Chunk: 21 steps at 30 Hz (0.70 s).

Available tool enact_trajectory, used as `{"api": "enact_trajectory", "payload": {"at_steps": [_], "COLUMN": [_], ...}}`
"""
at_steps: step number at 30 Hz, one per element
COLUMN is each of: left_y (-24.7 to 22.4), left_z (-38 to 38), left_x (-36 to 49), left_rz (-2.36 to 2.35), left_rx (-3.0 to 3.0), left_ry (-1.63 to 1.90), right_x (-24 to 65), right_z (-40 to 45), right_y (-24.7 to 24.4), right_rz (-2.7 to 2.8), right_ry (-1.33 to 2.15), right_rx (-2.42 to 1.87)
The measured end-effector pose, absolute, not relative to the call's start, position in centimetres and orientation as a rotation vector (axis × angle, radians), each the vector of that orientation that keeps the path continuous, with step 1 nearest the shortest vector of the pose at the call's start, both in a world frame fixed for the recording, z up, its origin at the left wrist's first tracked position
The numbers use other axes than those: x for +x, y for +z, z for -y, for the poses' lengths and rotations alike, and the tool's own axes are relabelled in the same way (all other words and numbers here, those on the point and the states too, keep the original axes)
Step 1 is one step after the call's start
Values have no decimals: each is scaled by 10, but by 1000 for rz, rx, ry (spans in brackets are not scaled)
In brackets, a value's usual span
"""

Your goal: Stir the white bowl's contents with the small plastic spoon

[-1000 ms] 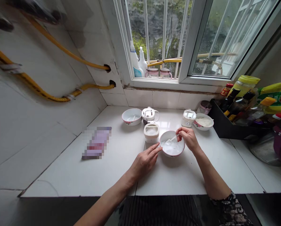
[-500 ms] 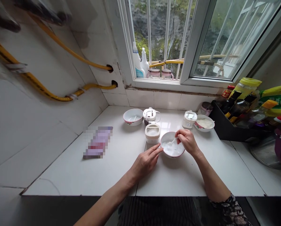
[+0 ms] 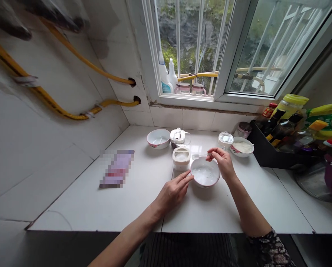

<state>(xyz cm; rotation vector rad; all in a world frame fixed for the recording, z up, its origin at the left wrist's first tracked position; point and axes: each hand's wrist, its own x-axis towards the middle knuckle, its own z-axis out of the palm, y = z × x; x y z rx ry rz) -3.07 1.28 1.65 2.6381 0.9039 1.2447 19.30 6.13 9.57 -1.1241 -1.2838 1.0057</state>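
In my right hand is the thin handle of a small white spoon, pinched between closed fingers. The spoon lies nearly level above the far rim of a white bowl, its tip pointing left. Whitish, wet-looking contents show inside the bowl. My left hand rests on the counter with fingers stretched out, fingertips touching the bowl's left rim; its thumb is hidden. Just behind those fingers stands a cream-rimmed jar with a clear lid.
At the back are another white bowl, a dark-based jar, a clear-lidded jar and a bowl of pale food. A black box of bottles stands right. A blurred purple item lies left on the white counter.
My right hand has raised the spoon out of the bowl's contents to above the far rim. My left hand stays at the bowl's left edge. The view has shifted slightly.
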Motion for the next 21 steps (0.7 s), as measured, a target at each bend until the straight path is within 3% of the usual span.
{"api": "enact_trajectory", "payload": {"at_steps": [9,15,21], "left_y": [14,18,16], "left_z": [-13,-13,-13], "left_x": [-31,-30,-31], "left_rz": [-917,-894,-891], "left_rx": [2643,2642,2637], "left_ry": [1252,1258,1271], "right_x": [162,191,204], "right_z": [-51,-52,-55], "right_y": [99,98,87], "right_rz": [1934,1568,1764], "right_ry": [296,523,585], "right_rx": [-998,-1142,-1296]}}
